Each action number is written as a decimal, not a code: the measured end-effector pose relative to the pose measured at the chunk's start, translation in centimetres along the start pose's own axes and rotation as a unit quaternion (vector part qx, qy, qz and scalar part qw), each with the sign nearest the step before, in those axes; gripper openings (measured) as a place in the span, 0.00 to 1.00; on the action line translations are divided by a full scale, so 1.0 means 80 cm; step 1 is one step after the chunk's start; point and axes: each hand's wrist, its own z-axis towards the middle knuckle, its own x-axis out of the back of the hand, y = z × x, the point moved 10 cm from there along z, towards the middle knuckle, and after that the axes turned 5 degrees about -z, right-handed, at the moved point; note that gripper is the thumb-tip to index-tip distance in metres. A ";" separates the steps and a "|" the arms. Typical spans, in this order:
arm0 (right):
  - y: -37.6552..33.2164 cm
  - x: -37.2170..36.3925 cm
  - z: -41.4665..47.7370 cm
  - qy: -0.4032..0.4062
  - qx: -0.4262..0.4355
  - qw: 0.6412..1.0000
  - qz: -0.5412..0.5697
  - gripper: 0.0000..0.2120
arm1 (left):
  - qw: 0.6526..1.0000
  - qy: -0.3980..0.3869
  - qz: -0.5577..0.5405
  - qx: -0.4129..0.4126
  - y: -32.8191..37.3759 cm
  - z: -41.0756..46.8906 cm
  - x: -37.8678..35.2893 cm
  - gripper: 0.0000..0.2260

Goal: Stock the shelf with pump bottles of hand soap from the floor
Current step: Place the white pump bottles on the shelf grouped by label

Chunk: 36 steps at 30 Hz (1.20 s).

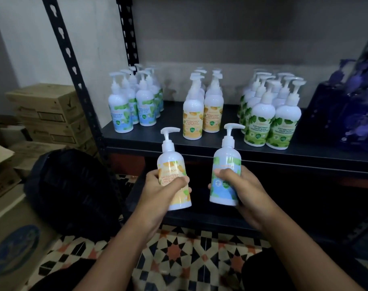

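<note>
**Pump bottles of hand soap, one per hand, held just below shelf front**

Yellow-label bottle gripped round lower body by left hand, fingers curled over label. Blue-label bottle gripped same way by right hand. Both upright, pumps on top, spouts pointing right, in the air in front of and below shelf edge, not yet set down.

On shelf: blue-label group at left, yellow-label group in middle, green-leaf group right of that, purple packs far right.

Step judged: lift and place each with matching group.

- Place one at a time. Blue sits in right hand but belongs leftmost, so likely arm crossing if both go together.
- Raise base clear of shelf lip before moving in.
- Set down just in front of front row, label out, spout matching neighbours.
- Keep clear of standing bottles: tall, narrow, probably easy to topple in a row.
- Let go only once base sits flat.
</note>
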 end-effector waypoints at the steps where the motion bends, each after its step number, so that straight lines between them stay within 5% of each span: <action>1: -0.002 0.005 -0.001 0.002 0.007 1.000 -0.019 0.24 | 1.000 0.002 0.025 -0.011 0.000 0.001 0.000 0.30; 20: -0.054 0.083 0.019 0.085 0.089 0.986 -0.109 0.18 | 0.971 -0.005 0.106 -0.213 0.069 0.069 -0.119 0.12; 27: -0.064 0.093 0.035 0.093 0.105 0.987 -0.079 0.17 | 0.957 0.073 0.129 -0.252 0.101 0.109 -0.136 0.23; 36: -0.062 0.088 0.039 0.095 0.102 0.988 -0.070 0.16 | 0.936 0.110 0.163 -0.292 0.087 0.126 -0.138 0.16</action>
